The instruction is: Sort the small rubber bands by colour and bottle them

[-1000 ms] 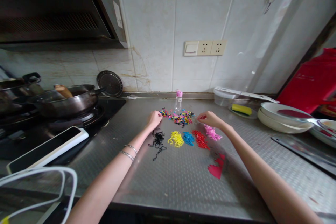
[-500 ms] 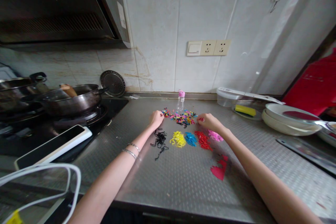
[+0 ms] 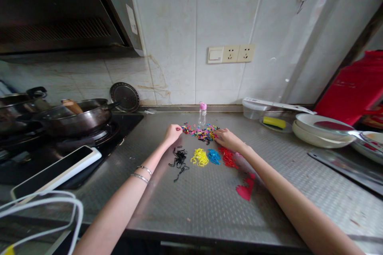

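A mixed pile of small coloured rubber bands (image 3: 199,131) lies on the metal counter between my two hands. My left hand (image 3: 173,133) is closed at the pile's left edge, fingertips pinched together; whatever they hold is too small to make out. Over the pile's right edge my right hand (image 3: 226,138) reaches with fingers stretched out, touching the bands. Nearer me lie sorted heaps: black bands (image 3: 180,158), yellow bands (image 3: 200,157), blue bands (image 3: 214,156) and red bands (image 3: 228,157). Pink bands (image 3: 238,158) are partly hidden by my right forearm. Behind the pile stands a small clear bottle (image 3: 202,117) with a pink cap.
A torn red piece (image 3: 246,188) lies near my right forearm. Stacked white bowls (image 3: 323,133), a yellow sponge (image 3: 273,122) and a plastic tub (image 3: 253,110) sit at right. At left are a pan (image 3: 80,119) on the stove, a white device (image 3: 56,171) and white cable (image 3: 79,211).
My right hand has moved left onto the pile, its fingers extending from a more closed shape. My left hand stays closed by the pile. The view has shifted slightly.
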### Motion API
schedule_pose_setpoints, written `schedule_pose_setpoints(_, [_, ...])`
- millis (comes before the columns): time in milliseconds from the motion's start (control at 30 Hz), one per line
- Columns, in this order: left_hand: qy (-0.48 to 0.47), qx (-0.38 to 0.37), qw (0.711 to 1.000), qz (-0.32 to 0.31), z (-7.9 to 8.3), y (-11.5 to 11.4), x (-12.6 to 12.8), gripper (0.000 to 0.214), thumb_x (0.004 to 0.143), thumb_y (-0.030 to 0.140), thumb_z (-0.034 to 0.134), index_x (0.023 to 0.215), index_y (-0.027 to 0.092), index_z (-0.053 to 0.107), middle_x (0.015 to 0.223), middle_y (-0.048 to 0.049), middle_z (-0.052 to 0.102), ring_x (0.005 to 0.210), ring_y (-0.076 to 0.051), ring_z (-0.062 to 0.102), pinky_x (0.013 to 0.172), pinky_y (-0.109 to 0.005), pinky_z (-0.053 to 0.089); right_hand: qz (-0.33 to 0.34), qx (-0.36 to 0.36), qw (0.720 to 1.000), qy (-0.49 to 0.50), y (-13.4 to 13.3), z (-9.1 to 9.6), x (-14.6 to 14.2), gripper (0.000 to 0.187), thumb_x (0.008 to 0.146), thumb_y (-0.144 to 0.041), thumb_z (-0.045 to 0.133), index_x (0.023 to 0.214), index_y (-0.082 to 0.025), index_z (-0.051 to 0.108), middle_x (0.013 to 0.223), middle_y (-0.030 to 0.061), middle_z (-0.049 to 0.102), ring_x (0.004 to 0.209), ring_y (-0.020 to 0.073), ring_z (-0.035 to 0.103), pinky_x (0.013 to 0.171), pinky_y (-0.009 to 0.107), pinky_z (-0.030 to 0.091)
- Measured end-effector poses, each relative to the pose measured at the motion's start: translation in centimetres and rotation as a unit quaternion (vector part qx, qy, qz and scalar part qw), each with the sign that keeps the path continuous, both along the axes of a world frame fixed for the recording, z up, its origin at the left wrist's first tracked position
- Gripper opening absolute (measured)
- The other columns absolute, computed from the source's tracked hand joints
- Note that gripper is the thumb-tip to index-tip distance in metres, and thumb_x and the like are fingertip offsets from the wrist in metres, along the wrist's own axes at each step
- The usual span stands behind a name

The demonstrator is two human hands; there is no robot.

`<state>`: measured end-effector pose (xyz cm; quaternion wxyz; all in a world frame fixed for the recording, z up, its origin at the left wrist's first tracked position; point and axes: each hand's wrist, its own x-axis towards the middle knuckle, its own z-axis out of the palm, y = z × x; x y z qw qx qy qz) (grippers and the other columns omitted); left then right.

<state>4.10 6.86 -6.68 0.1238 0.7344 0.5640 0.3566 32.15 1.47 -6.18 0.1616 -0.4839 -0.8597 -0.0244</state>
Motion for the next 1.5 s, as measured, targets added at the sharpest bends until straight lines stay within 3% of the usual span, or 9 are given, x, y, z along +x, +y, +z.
schedule_pose_setpoints(133, [-0.020,0.002,0.998,-0.059,0.3,0.1,-0.2,0.019,0.074,0.022,0.051,0.076,0.013,0.067,0.080,-0.0072,0.067,0.075,-0.015,0.059,0.072,-0.025,0.043,0.010,0.024,1.000,-0.008,-0.1,0.1,-0.1,0.024,0.083,-0.023,0.043,0.096,-0.017,0.061,0.098,0.0092,0.061,0.093,0.0173,0.053,0.085,0.028,0.036])
schedule_pose_setpoints(367, [-0.027,-0.020,0.995,-0.098,0.8,-0.5,0.2,0.018,0.075,0.022,0.050,0.076,0.013,0.065,0.084,-0.0070,0.065,0.082,-0.016,0.057,0.079,-0.028,0.042,-0.012,0.032,0.999,-0.032,-0.3,0.3,-0.2,0.022,0.082,-0.020,0.042,0.088,-0.020,0.063,0.091,0.0061,0.062,0.089,0.0162,0.053,0.079,0.025,0.038])
schedule_pose_setpoints(633, [-0.037,-0.042,0.989,-0.140,1.8,-0.9,0.6,0.017,0.074,0.021,0.051,0.077,0.012,0.065,0.083,-0.0068,0.064,0.080,-0.016,0.057,0.078,-0.027,0.044,-0.024,-0.005,0.999,0.049,0.0,0.2,0.3,0.022,0.078,-0.018,0.045,0.087,-0.021,0.065,0.093,0.0050,0.063,0.087,0.0140,0.056,0.077,0.021,0.040])
schedule_pose_setpoints(767, [-0.025,-0.039,0.982,-0.181,2.5,-2.3,2.3,0.016,0.074,0.022,0.053,0.075,0.012,0.066,0.079,-0.0059,0.064,0.074,-0.015,0.057,0.074,-0.026,0.043,-0.019,-0.011,0.992,0.124,0.4,0.0,0.6,0.020,0.076,-0.020,0.048,0.083,-0.019,0.066,0.088,0.0044,0.065,0.080,0.0140,0.058,0.075,0.022,0.041])
schedule_pose_setpoints(933, [0.033,0.024,0.960,-0.276,3.3,-6.3,6.5,0.016,0.075,0.023,0.053,0.072,0.016,0.066,0.075,-0.0048,0.063,0.072,-0.014,0.055,0.071,-0.024,0.041,-0.028,-0.016,0.974,0.222,0.9,-0.1,1.0,0.020,0.072,-0.024,0.053,0.083,-0.015,0.067,0.081,0.0044,0.067,0.073,0.0146,0.059,0.071,0.023,0.043])
schedule_pose_setpoints(1133, [0.118,0.054,0.949,-0.288,2.9,-10.1,10.8,0.018,0.076,0.025,0.050,0.076,0.017,0.066,0.081,-0.0038,0.061,0.073,-0.013,0.054,0.068,-0.023,0.039,-0.037,-0.067,0.952,0.296,1.3,-0.2,1.8,0.028,0.068,-0.026,0.057,0.091,-0.013,0.066,0.074,0.0043,0.068,0.065,0.0145,0.059,0.062,0.022,0.044])
schedule_pose_setpoints(1333, [0.161,0.029,0.946,-0.279,1.9,-11.1,11.8,0.024,0.078,0.032,0.047,0.085,0.021,0.067,0.085,-0.0039,0.061,0.072,-0.014,0.055,0.065,-0.023,0.039,-0.034,-0.118,0.936,0.331,2.1,-0.5,2.6,0.033,0.067,-0.028,0.057,0.094,-0.011,0.065,0.067,0.0029,0.066,0.056,0.0123,0.056,0.053,0.021,0.043])
schedule_pose_setpoints(1500, [0.130,0.031,0.947,-0.291,2.1,-10.7,11.4,0.026,0.078,0.032,0.047,0.090,0.020,0.067,0.082,-0.0040,0.061,0.071,-0.013,0.055,0.066,-0.022,0.039,-0.034,-0.145,0.929,0.338,2.2,-0.4,3.0,0.035,0.066,-0.032,0.059,0.094,-0.010,0.065,0.066,0.0036,0.066,0.057,0.0132,0.057,0.052,0.020,0.044])
